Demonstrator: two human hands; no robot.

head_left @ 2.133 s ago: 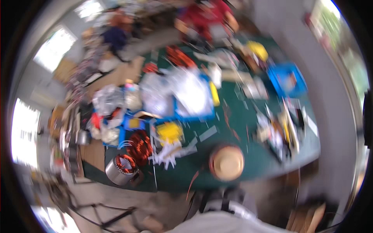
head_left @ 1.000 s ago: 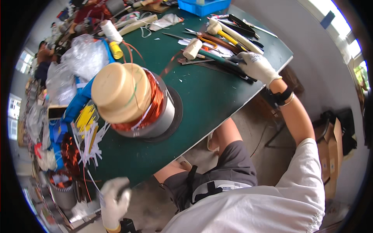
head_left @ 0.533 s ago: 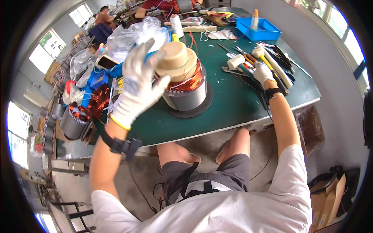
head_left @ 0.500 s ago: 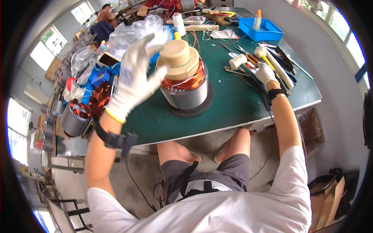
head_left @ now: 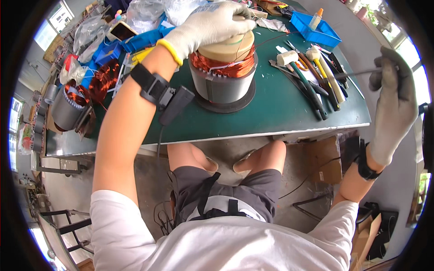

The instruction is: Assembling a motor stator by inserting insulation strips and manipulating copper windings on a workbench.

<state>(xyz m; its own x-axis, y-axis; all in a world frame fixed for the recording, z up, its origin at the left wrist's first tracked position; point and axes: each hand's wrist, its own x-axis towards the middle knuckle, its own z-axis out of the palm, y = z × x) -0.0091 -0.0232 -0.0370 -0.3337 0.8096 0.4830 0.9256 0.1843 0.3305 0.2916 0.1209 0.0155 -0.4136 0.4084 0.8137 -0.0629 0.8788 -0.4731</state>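
Observation:
A grey motor stator (head_left: 224,90) with orange copper windings (head_left: 226,65) around its upper rim stands upright on a dark round base (head_left: 226,106). On top of it sits a beige round block (head_left: 233,47), its upper part mostly covered. My left hand (head_left: 212,27), in a white glove with a yellow cuff, is closed over the top of that block with its fingers bent. Off the table's right side, my gloved right hand (head_left: 393,95) is raised, its fingers closed on a thin dark rod (head_left: 361,72) pointing left. The rod's other end is hidden in the hand.
Hand tools with a white-headed mallet (head_left: 287,58) lie on the green table (head_left: 289,113) to the right. Behind them is a blue tray (head_left: 325,38) holding a bottle. Another stator (head_left: 68,108) lies at the left, near plastic bags and blue bins (head_left: 108,53).
My left hand has moved from beside the block onto its top. My right hand has left the tools and swung right, holding the thin rod. The view has shifted.

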